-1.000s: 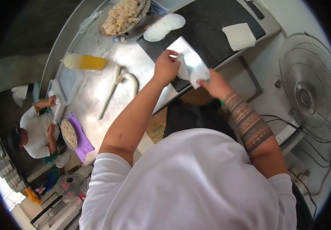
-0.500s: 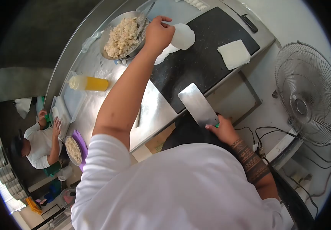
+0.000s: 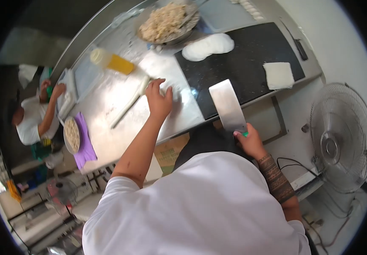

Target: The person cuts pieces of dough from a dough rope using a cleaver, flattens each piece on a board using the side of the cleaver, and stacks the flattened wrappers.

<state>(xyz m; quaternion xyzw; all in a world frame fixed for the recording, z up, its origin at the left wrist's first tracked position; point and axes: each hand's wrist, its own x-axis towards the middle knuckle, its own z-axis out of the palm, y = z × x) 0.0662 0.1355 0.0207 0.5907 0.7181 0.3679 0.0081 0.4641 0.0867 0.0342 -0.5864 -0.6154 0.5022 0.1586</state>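
Gripping right hand (image 3: 250, 141): cleaver (image 3: 227, 104), beside black board (image 3: 253, 42).
Left hand (image 3: 159, 102): open, near dough rope (image 3: 128, 105).
White rounds (image 3: 209, 46): flattened, on board.
Dough rope: left of board, apparently uncut.

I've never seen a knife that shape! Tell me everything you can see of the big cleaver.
The cleaver has a broad, nearly rectangular blade that looks like smooth, pale, shiny metal. A bit of green shows at its handle; the rest is hidden in the person's right hand, which grips it. The blade points away from the person, leaning slightly left in the picture, its far end over the black board. Whether it touches the board, I can't tell.
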